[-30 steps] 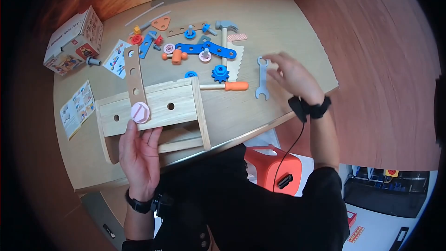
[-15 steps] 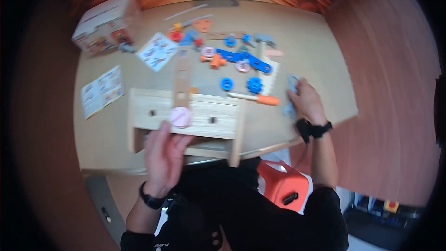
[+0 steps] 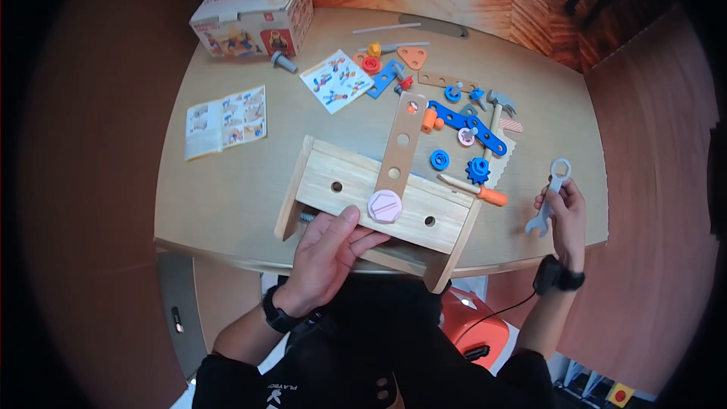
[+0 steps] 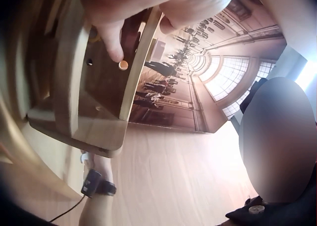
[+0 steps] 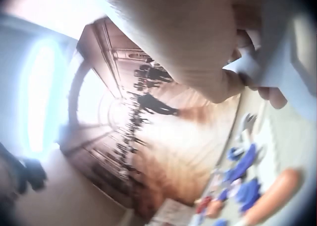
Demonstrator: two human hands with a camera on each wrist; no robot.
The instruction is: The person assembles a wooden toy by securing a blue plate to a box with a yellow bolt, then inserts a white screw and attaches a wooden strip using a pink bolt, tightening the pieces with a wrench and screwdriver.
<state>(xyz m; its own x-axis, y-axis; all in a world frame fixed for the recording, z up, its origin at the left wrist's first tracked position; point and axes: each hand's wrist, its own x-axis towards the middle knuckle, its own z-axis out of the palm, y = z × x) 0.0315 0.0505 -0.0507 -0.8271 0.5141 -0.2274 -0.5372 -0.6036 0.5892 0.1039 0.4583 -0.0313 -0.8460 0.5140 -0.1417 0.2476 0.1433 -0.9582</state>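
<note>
My left hand (image 3: 322, 254) holds the near edge of a wooden toolbox (image 3: 314, 170), its thumb on the front panel beside a pink slotted hex bolt head (image 3: 385, 207). The other fingers reach under the panel; in the left wrist view a fingertip touches the wood near a hole. A tan perforated strip (image 3: 403, 125) stands up from behind the bolt head. On the right, my right hand (image 3: 572, 223) grips a grey toy wrench (image 3: 557, 183) by its middle, ring end upward. That wrench (image 5: 285, 62) is blurred and partly cut off in the right wrist view.
Beyond the toolbox lie an orange-handled screwdriver (image 3: 494, 196), a blue gear (image 3: 478, 170), a blue nut (image 3: 440, 160), blue strips (image 3: 492, 138) and a hammer (image 3: 497, 110). Two instruction sheets (image 3: 244, 117) and a cardboard box (image 3: 250, 11) are at the left.
My right hand has picked up the wrench from the table. The toolbox has turned somewhat in my left hand, and the head view has shifted.
</note>
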